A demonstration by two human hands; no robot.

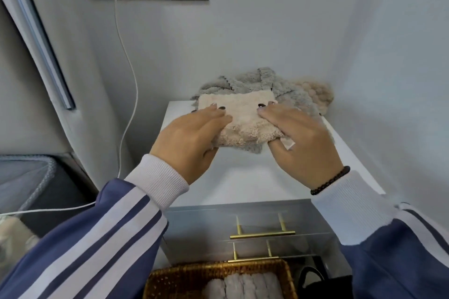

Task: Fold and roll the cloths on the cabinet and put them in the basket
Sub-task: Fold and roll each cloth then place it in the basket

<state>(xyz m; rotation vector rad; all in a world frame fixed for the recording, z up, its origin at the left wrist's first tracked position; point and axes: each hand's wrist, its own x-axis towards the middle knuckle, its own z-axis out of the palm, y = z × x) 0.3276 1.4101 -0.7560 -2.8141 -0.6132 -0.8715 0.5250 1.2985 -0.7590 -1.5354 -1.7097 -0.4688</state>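
View: head camera, looking forward and down; the only view supplied.
Work surface: white cabinet (245, 177) set in a wall corner, drawers with brass handles (262, 234) on its front.
Cloth in hand: beige cloth (243, 119), folded to a narrow band, lying on the cabinet top just in front of the pile.
Left hand: left hand (192, 138) lies over the band's left end, fingers laid over the top, thumb tucked beneath; it grips that end.
Right hand: right hand (301, 143) grips the right end the same way, thumb under the near edge; a white tag shows by the thumb.
Step, judged: near edge looks bunched and lifted between the thumbs, so this reads as the start of the roll, or a last fold. Cannot tell which.
Waiting pile: grey cloth (255, 82) crumpled at the back of the cabinet top, touching the beige band; a second beige piece (315, 92) just beside it on the right. Neither is folded.
Basket: wicker basket (218, 277) low in the view, in front of the drawers, holding several pale rolls (245, 286) side by side.
Done, judged: those rolls count as finished cloths.
Left, judged: finish this roll, carry it down to the basket, then treat at least the two cloths behind. More may be hidden in the pile.
Other: white cable (126, 56) hangs from a wall socket at left.
Other: grey bin (36, 177) at far left.
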